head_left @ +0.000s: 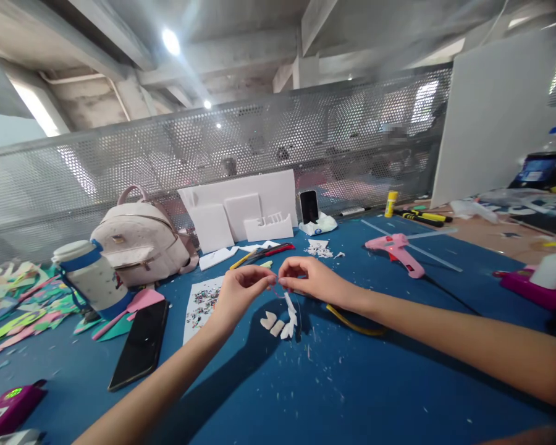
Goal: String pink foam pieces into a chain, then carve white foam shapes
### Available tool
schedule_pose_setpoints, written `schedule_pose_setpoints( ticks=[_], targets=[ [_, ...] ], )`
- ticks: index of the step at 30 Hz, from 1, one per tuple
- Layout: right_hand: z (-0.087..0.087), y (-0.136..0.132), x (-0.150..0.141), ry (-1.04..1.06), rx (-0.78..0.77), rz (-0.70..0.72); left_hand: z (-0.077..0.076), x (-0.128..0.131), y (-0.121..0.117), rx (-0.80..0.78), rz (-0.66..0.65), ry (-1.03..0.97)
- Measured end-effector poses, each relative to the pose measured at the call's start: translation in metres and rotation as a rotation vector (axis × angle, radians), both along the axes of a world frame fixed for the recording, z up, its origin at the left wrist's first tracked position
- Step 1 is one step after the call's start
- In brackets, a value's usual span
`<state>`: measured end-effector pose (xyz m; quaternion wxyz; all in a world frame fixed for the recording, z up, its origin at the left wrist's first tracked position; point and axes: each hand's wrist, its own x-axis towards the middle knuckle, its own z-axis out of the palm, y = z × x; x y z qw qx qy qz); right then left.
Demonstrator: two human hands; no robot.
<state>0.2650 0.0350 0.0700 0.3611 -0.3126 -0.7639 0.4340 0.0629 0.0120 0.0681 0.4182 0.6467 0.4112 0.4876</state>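
Pinkish strand (278, 292) pinched in fingertips of left hand (241, 296) and right hand (312, 278) | near white pieces (290, 318), above blue table (361, 383) | possible slip or snap, if tugged too hard

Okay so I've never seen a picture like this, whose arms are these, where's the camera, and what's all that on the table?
There's no machine here. The person wears a camera on their head, facing forward and down, so you see their own bare arms. The left hand seems to pinch a thin pink strand; the right hand pinches close beside it, on something too small to make out. Small white pieces show just below. On the blue tabletop, a smartphone, flask and backpack are off to the left, and a pink glue gun lies to the right.
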Motion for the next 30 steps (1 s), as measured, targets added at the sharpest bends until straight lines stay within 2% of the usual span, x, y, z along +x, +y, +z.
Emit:
schedule_pose_setpoints(
  ticks=[6, 13, 17, 21, 26, 30],
  targets=[
    [-0.006, 0.001, -0.002, 0.086, -0.047, 0.049, 0.015, 0.001, 0.001, 0.058, 0.031, 0.019],
    [-0.023, -0.003, -0.006, 0.07, -0.176, 0.337, 0.039, 0.005, -0.001, 0.077, 0.011, -0.007],
    [-0.021, -0.003, -0.003, 0.081, -0.192, 0.308, 0.042, 0.001, -0.002, 0.059, 0.008, -0.046],
    [-0.01, 0.0, 0.005, 0.097, -0.187, 0.219, 0.03, -0.008, 0.002, 0.006, -0.005, -0.12],
    [0.01, 0.001, 0.011, 0.158, -0.216, 0.152, 0.0, -0.014, 0.015, -0.145, -0.097, -0.27],
    [0.007, 0.007, 0.004, 0.271, -0.29, 0.103, -0.024, -0.006, 0.019, -0.309, -0.218, -0.314]
  ],
)
